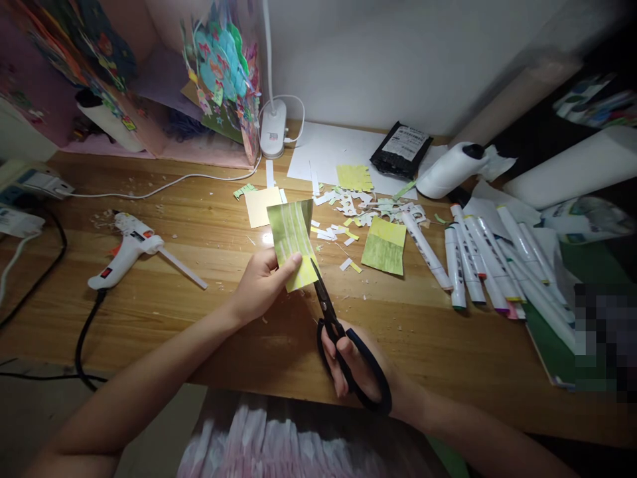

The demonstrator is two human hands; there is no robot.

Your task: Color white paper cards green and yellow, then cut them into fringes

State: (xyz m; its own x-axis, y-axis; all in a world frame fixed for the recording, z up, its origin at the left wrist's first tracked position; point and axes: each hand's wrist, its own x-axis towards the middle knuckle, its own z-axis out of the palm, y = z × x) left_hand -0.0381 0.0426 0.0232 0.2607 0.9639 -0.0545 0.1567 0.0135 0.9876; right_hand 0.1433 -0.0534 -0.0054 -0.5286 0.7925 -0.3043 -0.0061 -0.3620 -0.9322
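Observation:
My left hand (pixel 261 282) pinches the lower left part of a green striped paper (pixel 291 242), its thumb on top. The black scissors (pixel 326 309) are in my right hand (pixel 351 362), with fingers through the handles. Their blades point up and away, and the tips touch the paper's lower right edge. Just beyond the paper lie a cream square (pixel 263 207) and small yellow and white scraps (pixel 328 232). To the right a two-tone green paper piece (pixel 384 245) lies flat on the wooden table (pixel 223 358).
A white glue gun (pixel 127 255) with its black cord lies at the left. Several markers (pixel 485 262) are bunched at the right. Toward the wall are a power strip (pixel 273 129), a black packet (pixel 402 149) and a white bottle (pixel 450 169).

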